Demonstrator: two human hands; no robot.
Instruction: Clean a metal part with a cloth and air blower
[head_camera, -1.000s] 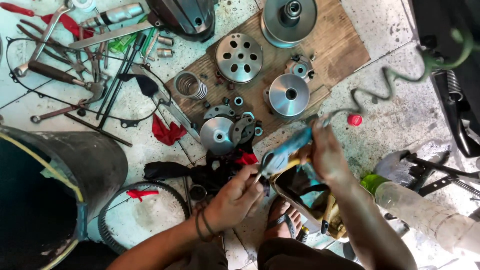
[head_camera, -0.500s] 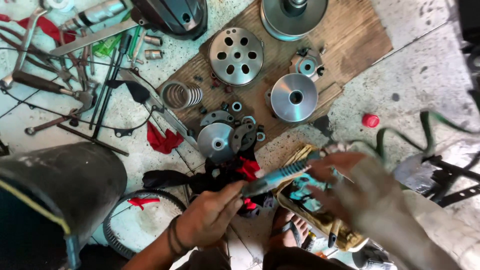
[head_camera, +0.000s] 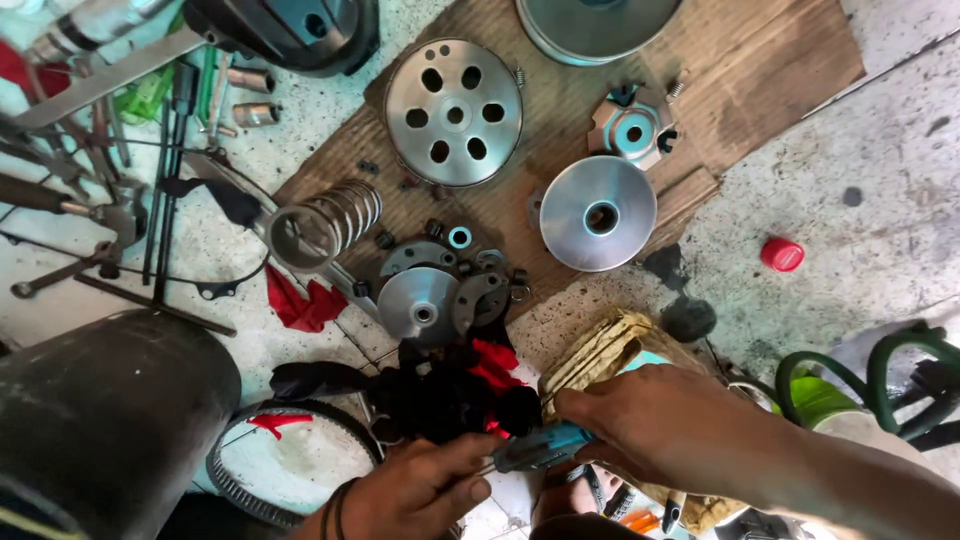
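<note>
**On the workshop floor: two hands crowd one blue-handled tool**

Down at the lower edge of the head view, the right hand (head_camera: 670, 425) comes in from the right, palm down, its grip wrapped round the blue-handled tool (head_camera: 545, 447). The left hand (head_camera: 425, 490) rises from below, fingers curled, thumb pressing the tool's front end; whether its grip fully closes, I cannot tell. Both sit just beside the dark greasy part and red rag (head_camera: 470, 385). Risk, as I judge it: oily fingers slip and the tool skids into the small loose rollers (head_camera: 460, 237) on the cardboard (head_camera: 780, 60), scattering them.
</note>
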